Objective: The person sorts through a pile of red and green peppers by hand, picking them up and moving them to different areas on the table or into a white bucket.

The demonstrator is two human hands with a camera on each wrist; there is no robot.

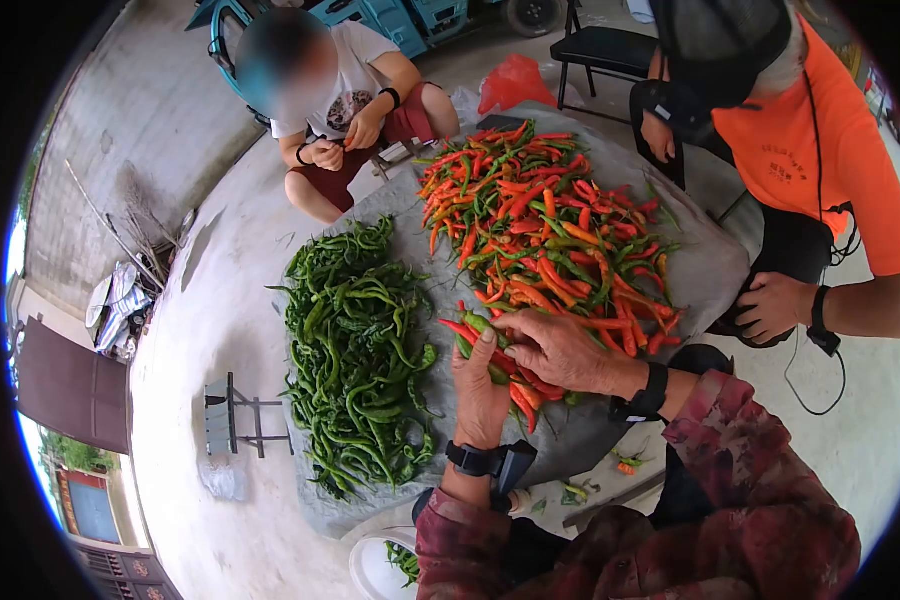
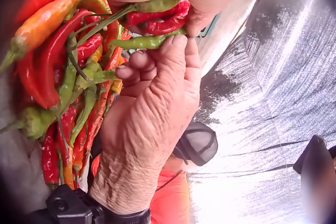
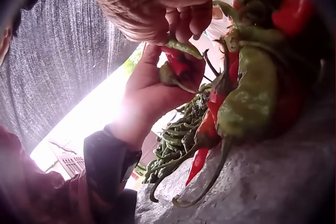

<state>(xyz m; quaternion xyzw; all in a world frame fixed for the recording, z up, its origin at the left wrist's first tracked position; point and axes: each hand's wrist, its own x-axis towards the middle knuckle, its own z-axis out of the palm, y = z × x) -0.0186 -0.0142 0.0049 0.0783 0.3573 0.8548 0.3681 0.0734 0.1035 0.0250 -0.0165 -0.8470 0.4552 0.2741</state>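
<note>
My left hand (image 1: 481, 402) holds a small bunch of chili peppers, with red chili peppers (image 2: 167, 24) and a green one (image 2: 157, 4) showing in the left wrist view. Close against it, my right hand (image 1: 567, 352) pinches a slim green chili pepper (image 2: 140, 42) between thumb and fingers. That same pepper lies across the front of the bunch in the right wrist view. Both hands are over the near edge of a mixed heap of red, orange and green chili peppers (image 1: 530, 225). To the left lies a heap of green chili peppers (image 1: 360, 345).
Both heaps lie on a grey sheet (image 1: 705, 255). Across from me sits a person in a white shirt (image 1: 355, 85); another in an orange shirt (image 1: 840, 150) sits at right. A white bucket (image 1: 365, 570) with green peppers stands at the near edge, and a small stool (image 1: 222, 415) at left.
</note>
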